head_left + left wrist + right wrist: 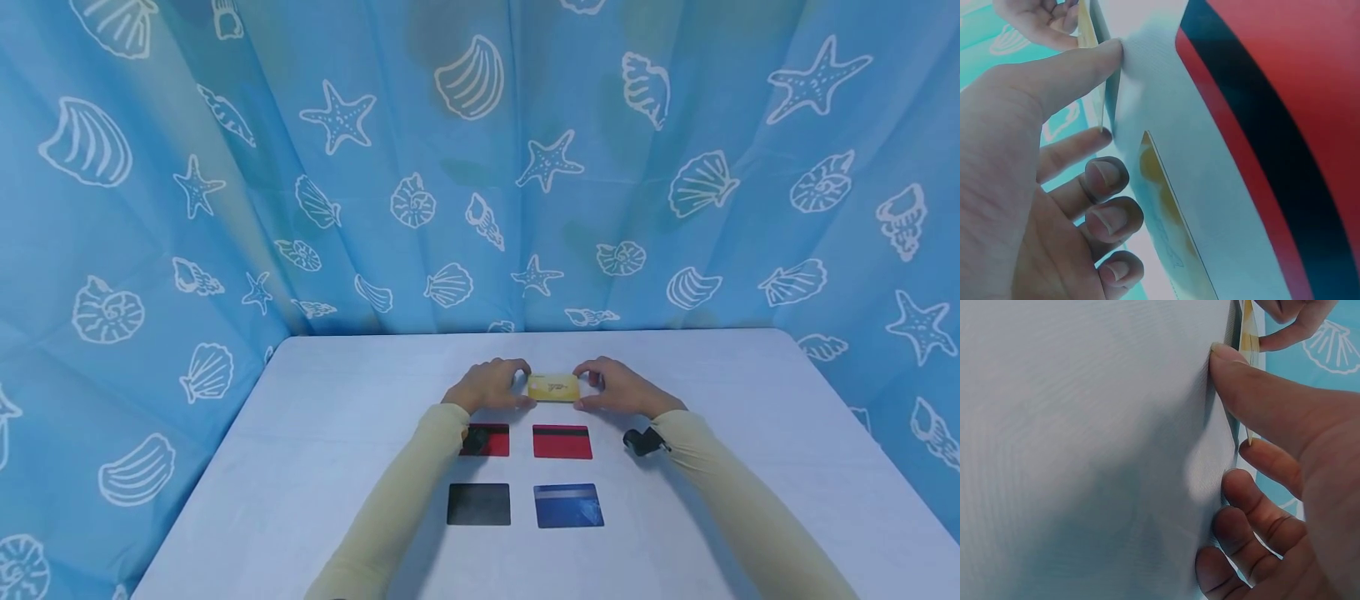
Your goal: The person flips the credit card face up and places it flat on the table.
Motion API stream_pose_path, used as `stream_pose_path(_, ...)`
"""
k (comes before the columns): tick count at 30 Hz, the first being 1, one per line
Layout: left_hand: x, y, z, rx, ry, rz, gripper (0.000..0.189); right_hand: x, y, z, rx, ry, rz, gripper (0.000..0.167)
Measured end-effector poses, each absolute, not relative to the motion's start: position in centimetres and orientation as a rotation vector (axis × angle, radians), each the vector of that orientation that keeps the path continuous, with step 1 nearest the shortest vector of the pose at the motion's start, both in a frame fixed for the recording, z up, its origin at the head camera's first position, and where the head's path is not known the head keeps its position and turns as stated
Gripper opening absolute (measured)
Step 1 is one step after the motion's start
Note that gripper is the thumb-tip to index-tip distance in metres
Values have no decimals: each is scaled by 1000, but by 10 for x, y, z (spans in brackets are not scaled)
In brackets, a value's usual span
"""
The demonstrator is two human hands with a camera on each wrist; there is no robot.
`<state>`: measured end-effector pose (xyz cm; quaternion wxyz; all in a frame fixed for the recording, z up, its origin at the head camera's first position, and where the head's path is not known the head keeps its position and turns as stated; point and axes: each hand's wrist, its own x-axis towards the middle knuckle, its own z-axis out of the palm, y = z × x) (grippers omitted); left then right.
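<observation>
A yellow card (pixel 553 388) is between my two hands near the back of the table, close over the cloth. My left hand (pixel 489 387) pinches its left end, thumb at the near edge and index finger at the far one. From the other side my right hand (pixel 618 388) pinches the right end the same way. The other fingers of both hands curl loosely beside the cloth. In the left wrist view a second yellowish card (pixel 1163 215) lies on the table beside the left fingertips; in the head view that hand hides it.
Nearer me lie a red card (pixel 498 442) with a black stripe, partly covered by the left wrist camera, and another red card (pixel 562 448). In front of those are a black card (pixel 478 505) and a blue card (pixel 568 508). A blue curtain (pixel 465 200) hangs behind the white table (pixel 315 467).
</observation>
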<state>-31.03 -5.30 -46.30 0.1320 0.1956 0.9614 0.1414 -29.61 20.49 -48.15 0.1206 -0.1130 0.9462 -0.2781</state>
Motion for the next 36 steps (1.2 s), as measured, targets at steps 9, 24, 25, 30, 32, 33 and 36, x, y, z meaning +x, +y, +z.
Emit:
stream_pose_path(9,-310,-55,-462,553,2789,414,61,-295,205,-479,-328,2758,-825,66)
stream_pose_path(24,-311,-56,-464,597,2801,369,63,-297,205,-482,-317,2758,-824,67)
stream_pose_path(25,-311,-56,-464,596,2800,367,63,-296,205,-483,-314,2757,-826,67)
stream_pose_path(30,-311,-56,-464,596,2807,356,64,-297,205,-484,-320,2765,-825,67)
stream_pose_path(32,-311,-55,-464,601,2814,349,64,-296,205,-484,-322,2768,-826,67)
stream_pose_path(33,-311,-55,-464,603,2816,347,64,-296,205,-484,-316,2770,-827,67)
stream_pose_path(36,-311,-56,-465,614,2819,350,63,-295,204,-483,-309,2771,-831,67)
